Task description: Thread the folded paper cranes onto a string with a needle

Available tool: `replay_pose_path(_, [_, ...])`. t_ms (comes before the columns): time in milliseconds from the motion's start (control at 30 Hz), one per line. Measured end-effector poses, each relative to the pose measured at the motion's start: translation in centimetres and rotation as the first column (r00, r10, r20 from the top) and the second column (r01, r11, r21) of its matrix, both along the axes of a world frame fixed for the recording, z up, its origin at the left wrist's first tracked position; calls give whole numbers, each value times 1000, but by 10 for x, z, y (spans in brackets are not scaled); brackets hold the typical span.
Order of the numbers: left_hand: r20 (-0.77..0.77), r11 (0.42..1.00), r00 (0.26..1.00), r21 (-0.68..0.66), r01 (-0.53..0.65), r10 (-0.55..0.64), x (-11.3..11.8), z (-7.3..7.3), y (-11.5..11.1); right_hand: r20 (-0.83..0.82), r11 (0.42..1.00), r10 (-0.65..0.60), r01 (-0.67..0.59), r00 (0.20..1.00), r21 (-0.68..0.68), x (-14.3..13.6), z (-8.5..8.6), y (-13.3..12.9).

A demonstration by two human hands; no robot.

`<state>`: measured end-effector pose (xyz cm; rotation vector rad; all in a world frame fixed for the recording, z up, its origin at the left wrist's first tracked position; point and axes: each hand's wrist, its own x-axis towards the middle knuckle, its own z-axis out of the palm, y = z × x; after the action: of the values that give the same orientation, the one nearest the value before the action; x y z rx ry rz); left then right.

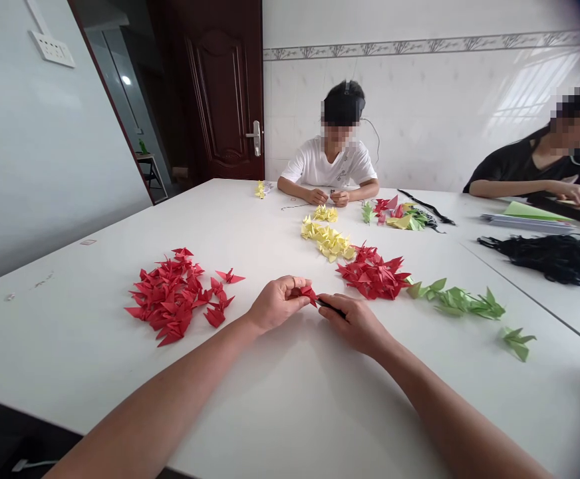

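Observation:
My left hand [281, 303] pinches a small red folded paper crane [308, 293] just above the white table. In my right hand [360, 322] is a slim black pointed tool [330, 308], its tip touching or very close to the crane; its exact kind is unclear. Left of my hands lies a heap of red paper cranes [167, 299], with one loose red crane [230, 276] beside it. A second pile of red cranes [374, 274] sits just beyond my right hand. Green cranes [462, 301] trail off to its right.
Yellow cranes [327, 241] lie farther back on the white table [95, 362]. Across it sits a person in white [327, 163], hands together. Another person in black [529, 166] is at the right, near stacked paper [529, 219] and a bundle of black cords [549, 256].

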<state>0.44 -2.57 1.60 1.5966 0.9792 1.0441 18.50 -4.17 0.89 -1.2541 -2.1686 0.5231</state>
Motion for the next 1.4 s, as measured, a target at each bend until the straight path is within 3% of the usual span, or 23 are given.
replay_pose_path(267, [-51, 995, 999, 101, 6, 0, 1, -3, -1, 30, 1000, 8, -8, 1000, 11, 0, -1, 0])
replay_pose_path(767, [-57, 993, 998, 114, 23, -17, 0, -6, 1, 27, 1000, 19, -20, 999, 16, -2, 0, 0])
replay_pose_path(1233, [-31, 998, 1000, 59, 8, -6, -1, -3, 0, 7, 1000, 0, 0, 1000, 3, -2, -2, 1])
replay_pose_path(1400, [21, 1000, 1000, -17, -2, 2, -6, 0, 2, 30, 999, -25, 26, 999, -22, 2, -2, 2])
